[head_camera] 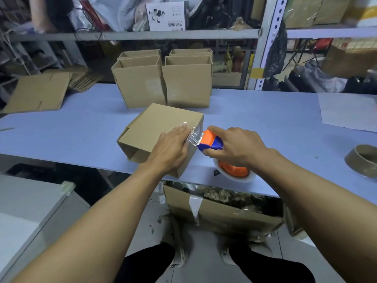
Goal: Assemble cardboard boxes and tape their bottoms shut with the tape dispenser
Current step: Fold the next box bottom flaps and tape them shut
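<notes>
Taping step: right hand [236, 146] gripped the orange-blue tape dispenser [211, 142] at the upturned box [161, 133] near the table edge. Left hand [173, 144], fingers flat, pressed the tape end [192, 137] down (crinkled). Next: probably cutting the tape. Finished boxes [163, 86] stood behind.

A pale blue worktable [265, 123] spreads beneath and beyond the hands. Past them stand grey metal shelves [163, 34] crammed with bags and cartons. Below, nearer than the hands, lies a grey floor [204, 242].

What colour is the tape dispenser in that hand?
Orange and blue tape dispenser, seen from the head view.
</notes>
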Demonstrator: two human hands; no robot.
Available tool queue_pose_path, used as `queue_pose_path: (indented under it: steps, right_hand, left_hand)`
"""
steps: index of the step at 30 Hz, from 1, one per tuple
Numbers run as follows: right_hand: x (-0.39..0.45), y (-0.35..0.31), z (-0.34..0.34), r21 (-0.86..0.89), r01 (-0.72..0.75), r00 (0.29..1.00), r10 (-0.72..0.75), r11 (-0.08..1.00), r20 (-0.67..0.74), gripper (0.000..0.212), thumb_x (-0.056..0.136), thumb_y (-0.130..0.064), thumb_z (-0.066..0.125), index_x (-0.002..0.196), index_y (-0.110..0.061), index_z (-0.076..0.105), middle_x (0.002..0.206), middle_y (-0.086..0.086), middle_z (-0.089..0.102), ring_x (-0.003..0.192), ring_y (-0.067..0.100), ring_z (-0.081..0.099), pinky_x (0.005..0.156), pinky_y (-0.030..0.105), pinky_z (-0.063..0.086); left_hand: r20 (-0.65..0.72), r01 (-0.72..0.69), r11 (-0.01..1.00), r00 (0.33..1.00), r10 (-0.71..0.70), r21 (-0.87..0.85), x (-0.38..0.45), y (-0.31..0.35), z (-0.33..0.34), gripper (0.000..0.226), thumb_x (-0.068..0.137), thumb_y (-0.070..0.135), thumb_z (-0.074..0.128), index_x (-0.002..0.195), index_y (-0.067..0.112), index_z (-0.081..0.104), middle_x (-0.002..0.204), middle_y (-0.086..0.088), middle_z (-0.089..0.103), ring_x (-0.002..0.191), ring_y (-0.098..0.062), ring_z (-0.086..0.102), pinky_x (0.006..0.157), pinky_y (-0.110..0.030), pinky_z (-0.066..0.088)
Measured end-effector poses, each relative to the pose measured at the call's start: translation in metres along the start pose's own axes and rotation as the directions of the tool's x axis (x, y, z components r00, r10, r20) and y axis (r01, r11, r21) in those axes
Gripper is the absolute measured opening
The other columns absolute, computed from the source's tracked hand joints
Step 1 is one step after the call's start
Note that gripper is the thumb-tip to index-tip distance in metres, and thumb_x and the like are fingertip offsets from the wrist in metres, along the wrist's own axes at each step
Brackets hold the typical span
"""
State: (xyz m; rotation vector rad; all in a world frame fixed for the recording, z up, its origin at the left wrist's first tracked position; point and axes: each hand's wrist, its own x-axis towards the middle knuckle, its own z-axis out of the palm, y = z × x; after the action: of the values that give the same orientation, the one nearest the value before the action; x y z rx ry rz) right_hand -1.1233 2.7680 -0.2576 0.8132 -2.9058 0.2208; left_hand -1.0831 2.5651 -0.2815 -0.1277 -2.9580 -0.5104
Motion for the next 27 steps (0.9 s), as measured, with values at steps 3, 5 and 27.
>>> queue_pose_path:
  steps: [3,5,27]
  right_hand:
    - [-0.012,0.008,-0.005,-0.018,-0.007,1.0,0.007,1.0,0.001,0.051,0.084,-0.071,0.048,0.125,-0.041,0.041,0.09,-0.002,0.057,0.082,0.026,0.054,0.064,0.033,0.037]
    - [-0.02,0.014,-0.008,-0.036,-0.027,1.0,0.028,0.999,0.01,0.05,0.083,-0.072,0.047,0.124,-0.042,0.041,0.09,-0.002,0.057,0.082,0.026,0.054,0.064,0.033,0.039]
    - [0.054,-0.045,0.016,-0.321,0.01,0.968,0.071,0.947,0.242,0.046,0.089,-0.063,0.043,0.111,-0.026,0.057,0.089,0.0,0.053,0.084,0.027,0.053,0.082,0.038,0.046]
  left_hand:
    - [-0.005,0.005,1.0,1.0,-0.005,-0.014,0.001,0.0,0.001,0.05,0.104,0.019,0.037,0.153,0.021,0.03,0.163,0.002,0.02,0.15,-0.016,0.017,0.118,-0.047,0.015]
    - [-0.007,0.005,1.0,1.0,-0.005,-0.02,0.001,0.0,0.002,0.049,0.104,0.017,0.036,0.152,0.022,0.031,0.163,0.001,0.021,0.15,-0.017,0.018,0.118,-0.048,0.016]
    - [0.079,0.104,0.973,0.989,-0.122,0.204,0.047,0.006,0.0,0.059,0.098,0.032,0.045,0.147,0.003,0.028,0.158,-0.018,0.018,0.146,-0.031,0.018,0.114,-0.048,0.022]
